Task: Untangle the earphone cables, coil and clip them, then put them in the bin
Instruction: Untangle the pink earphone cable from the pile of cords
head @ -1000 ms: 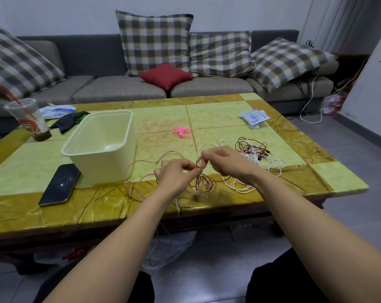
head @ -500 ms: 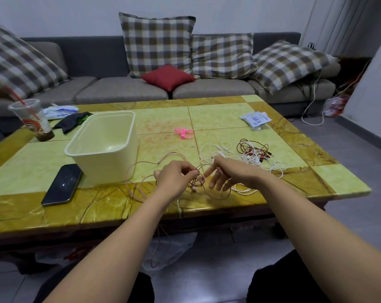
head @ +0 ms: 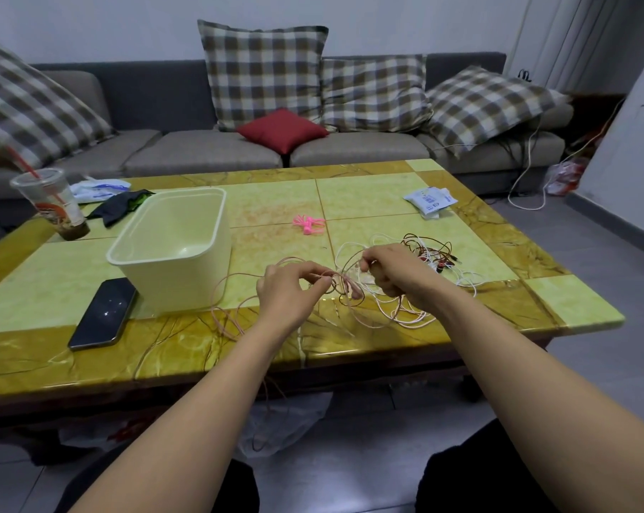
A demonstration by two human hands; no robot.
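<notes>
L hand & R hand each pinch strands of tangled earphone cables; best tease loops apart slowly, w/o yanking.

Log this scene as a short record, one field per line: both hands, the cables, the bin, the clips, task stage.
left grip: hand pinching the pink earphone cable
right grip: hand holding a loop of that cable, fingers curled
cable state: tangled, loops trailing over the table edge
other cables: white and red heap beyond the right grip
bin: cream, nothing seen inside
clips: pink, lying untouched mid-table
stage: untangling; coiling not yet begun
</notes>
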